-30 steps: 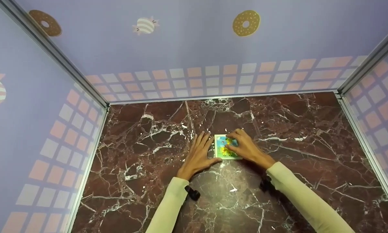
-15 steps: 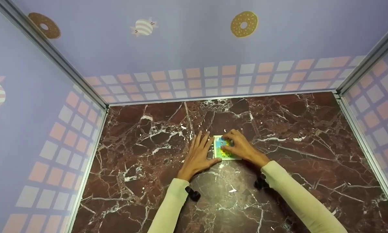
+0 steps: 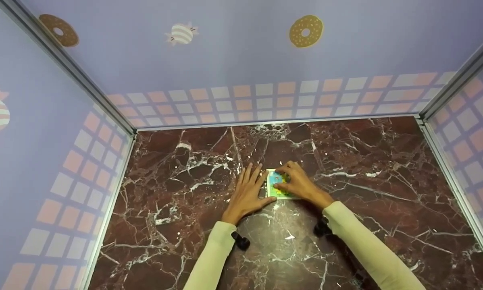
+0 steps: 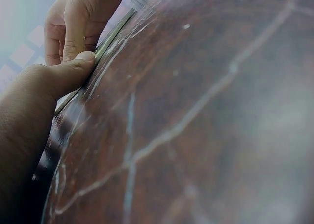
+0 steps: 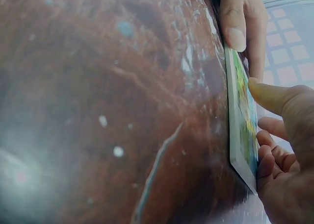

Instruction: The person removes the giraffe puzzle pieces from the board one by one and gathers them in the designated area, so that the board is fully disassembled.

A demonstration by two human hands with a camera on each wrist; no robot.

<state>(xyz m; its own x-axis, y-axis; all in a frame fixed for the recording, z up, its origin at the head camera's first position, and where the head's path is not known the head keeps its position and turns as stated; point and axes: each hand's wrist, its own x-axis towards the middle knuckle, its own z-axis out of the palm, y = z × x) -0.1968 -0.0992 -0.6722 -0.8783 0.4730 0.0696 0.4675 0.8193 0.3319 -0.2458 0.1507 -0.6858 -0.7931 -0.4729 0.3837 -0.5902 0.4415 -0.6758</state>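
A small, flat, square picture board (image 3: 274, 194) lies on the marble-patterned table, with a pale rim and a blue, green and yellow picture. My left hand (image 3: 246, 197) rests on the table at the board's left side, fingers straight and spread, thumb at the near left corner. In the right wrist view the left thumb (image 5: 236, 38) touches the board's edge. My right hand (image 3: 302, 183) is over the board's right part, thumb and index bent down to its face, the other fingers curled. Whether they pinch a loose piece cannot be told; the hand hides that part.
Dark red marble-patterned table (image 3: 193, 241) spreads around the board, with small white flecks and a white scrap (image 3: 290, 237) nearer me. Lilac panels (image 3: 241, 48) with metal strips close off the back and both sides. A black wrist device (image 3: 240, 241) sits at the left cuff.
My right hand has shifted slightly left across the board, its thumb and index still bent to the picture. The left hand and the board stay in place.
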